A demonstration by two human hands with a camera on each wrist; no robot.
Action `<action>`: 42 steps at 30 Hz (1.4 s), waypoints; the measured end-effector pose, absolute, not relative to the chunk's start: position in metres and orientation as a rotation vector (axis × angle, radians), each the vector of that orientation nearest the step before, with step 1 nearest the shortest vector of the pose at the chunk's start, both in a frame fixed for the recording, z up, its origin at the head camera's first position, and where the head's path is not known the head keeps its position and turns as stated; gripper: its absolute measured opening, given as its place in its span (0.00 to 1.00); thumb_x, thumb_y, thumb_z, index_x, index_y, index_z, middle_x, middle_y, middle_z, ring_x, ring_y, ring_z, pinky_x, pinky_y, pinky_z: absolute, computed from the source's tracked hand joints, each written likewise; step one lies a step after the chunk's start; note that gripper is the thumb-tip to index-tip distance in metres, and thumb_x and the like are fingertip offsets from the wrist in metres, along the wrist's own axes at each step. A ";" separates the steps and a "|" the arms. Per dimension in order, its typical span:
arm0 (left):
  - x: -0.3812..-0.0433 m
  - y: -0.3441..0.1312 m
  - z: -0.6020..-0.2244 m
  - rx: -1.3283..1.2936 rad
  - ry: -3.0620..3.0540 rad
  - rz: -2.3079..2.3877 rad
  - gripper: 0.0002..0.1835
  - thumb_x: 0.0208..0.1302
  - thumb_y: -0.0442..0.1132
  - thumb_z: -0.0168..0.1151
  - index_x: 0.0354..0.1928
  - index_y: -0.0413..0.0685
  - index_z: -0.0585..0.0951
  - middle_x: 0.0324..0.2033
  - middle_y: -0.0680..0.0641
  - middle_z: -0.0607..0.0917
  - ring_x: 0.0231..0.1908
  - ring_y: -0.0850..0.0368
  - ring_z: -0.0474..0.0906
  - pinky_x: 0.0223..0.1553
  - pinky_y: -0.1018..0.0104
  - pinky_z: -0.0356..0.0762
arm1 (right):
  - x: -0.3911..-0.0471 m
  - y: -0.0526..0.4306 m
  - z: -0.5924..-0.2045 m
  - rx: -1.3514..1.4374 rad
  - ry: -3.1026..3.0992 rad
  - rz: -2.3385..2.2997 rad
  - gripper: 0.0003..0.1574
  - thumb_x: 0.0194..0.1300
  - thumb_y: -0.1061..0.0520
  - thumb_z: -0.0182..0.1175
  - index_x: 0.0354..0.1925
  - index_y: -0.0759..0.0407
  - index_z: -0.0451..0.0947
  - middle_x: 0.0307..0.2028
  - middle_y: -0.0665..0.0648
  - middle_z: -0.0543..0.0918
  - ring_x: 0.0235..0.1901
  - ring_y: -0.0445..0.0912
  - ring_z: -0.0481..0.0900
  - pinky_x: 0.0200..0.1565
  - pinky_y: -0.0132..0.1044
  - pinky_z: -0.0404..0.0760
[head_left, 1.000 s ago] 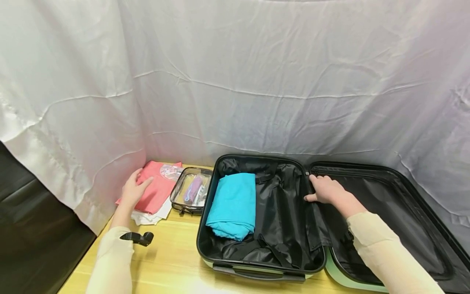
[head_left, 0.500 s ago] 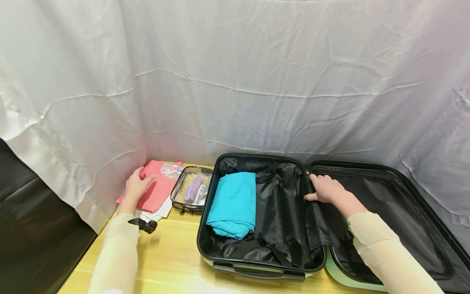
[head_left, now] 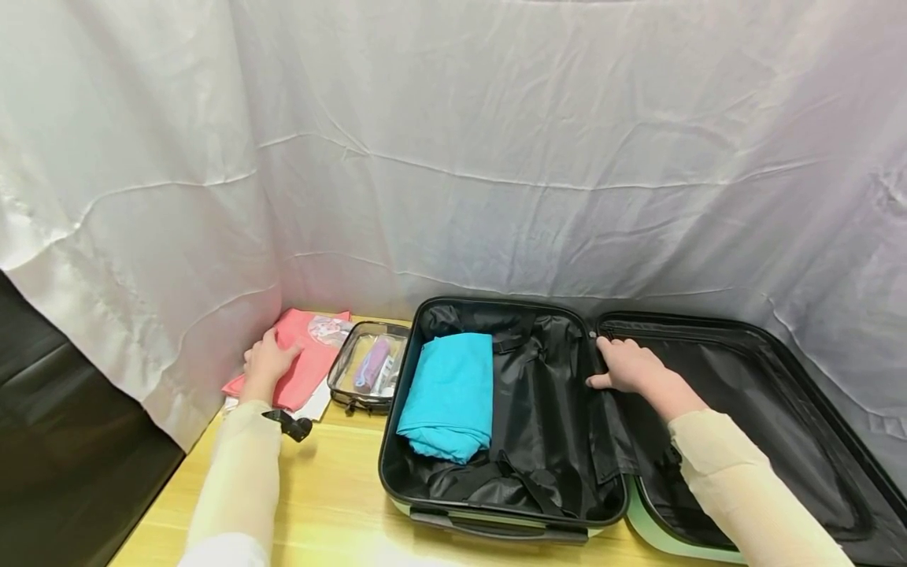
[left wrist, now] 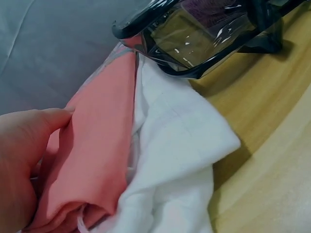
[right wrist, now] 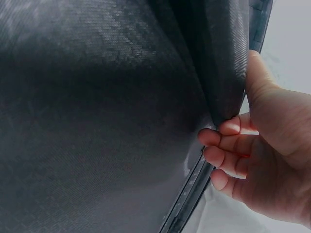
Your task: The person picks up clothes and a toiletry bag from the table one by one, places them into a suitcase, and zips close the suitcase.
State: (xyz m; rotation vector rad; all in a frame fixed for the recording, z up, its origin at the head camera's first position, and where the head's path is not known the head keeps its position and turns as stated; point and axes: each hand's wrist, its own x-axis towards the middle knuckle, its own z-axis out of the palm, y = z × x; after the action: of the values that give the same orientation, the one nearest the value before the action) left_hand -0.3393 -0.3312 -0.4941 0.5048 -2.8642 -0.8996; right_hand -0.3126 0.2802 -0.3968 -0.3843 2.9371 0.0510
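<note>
In the head view, my left hand [head_left: 269, 362] is over the left edge of a folded pink garment [head_left: 306, 368]. The left wrist view shows the thumb [left wrist: 60, 116] on top of this cloth, the fingers at its far side partly hidden, gripping it. White cloth [left wrist: 175, 126] lies beside and under it. My right hand [head_left: 629, 366] is at the hinge side of an open black-lined suitcase [head_left: 542, 394]. It holds the edge of a black fabric flap [right wrist: 226, 63] between thumb and curled fingers. A folded turquoise cloth [head_left: 449, 394] lies in the suitcase's left half.
Between the garments and the suitcase sits a clear pouch [head_left: 347, 378] with black trim, holding a purple item [head_left: 372, 366]. The suitcase's other half [head_left: 708, 378] lies open at the right. Pale curtains [head_left: 496, 157] stand behind the wooden table [head_left: 333, 488].
My left hand has moved slightly right and down onto the pink garment, and its fingers have drawn in on the edge. The right hand stays where it was.
</note>
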 end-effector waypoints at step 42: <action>-0.337 -0.345 -0.492 0.107 -2.911 -1.112 0.43 0.59 0.37 0.65 0.74 0.40 0.56 0.68 0.24 0.61 0.66 0.27 0.58 0.68 0.34 0.54 | -0.314 0.280 -0.394 -0.379 2.907 0.024 0.52 0.63 0.40 0.63 0.69 0.74 0.56 0.64 0.81 0.64 0.62 0.75 0.64 0.55 0.65 0.71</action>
State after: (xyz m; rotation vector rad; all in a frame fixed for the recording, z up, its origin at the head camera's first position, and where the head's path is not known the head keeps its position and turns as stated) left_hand -0.3371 -0.3454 -0.4918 0.1067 -2.9112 -1.1121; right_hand -0.3139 0.2799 -0.3940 -0.3794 2.9065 0.0238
